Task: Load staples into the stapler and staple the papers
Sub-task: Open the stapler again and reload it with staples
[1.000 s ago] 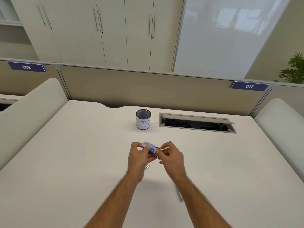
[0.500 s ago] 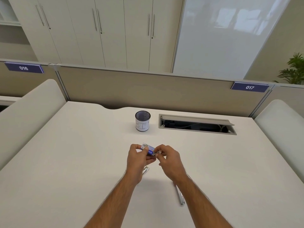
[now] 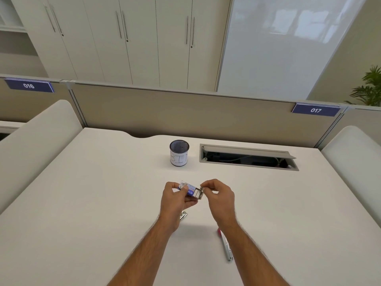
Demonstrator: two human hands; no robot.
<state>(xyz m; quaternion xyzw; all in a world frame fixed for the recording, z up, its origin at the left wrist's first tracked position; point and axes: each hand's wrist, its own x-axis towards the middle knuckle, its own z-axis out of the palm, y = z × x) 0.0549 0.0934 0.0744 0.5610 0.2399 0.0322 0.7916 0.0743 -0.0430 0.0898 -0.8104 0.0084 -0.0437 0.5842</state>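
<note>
Risk: the staple strip could snap or spill if the right hand (image 3: 218,195) tugs the inner tray out too sharply (tray already partly out). Left hand (image 3: 175,200) grips the blue staple box (image 3: 188,189); right hand pinches the tray end at the box's 3 o'clock. Both are held above the tabletop (image 3: 103,193). A metal piece (image 3: 183,215), possibly the stapler, lies at 6 o'clock below the left hand.
</note>
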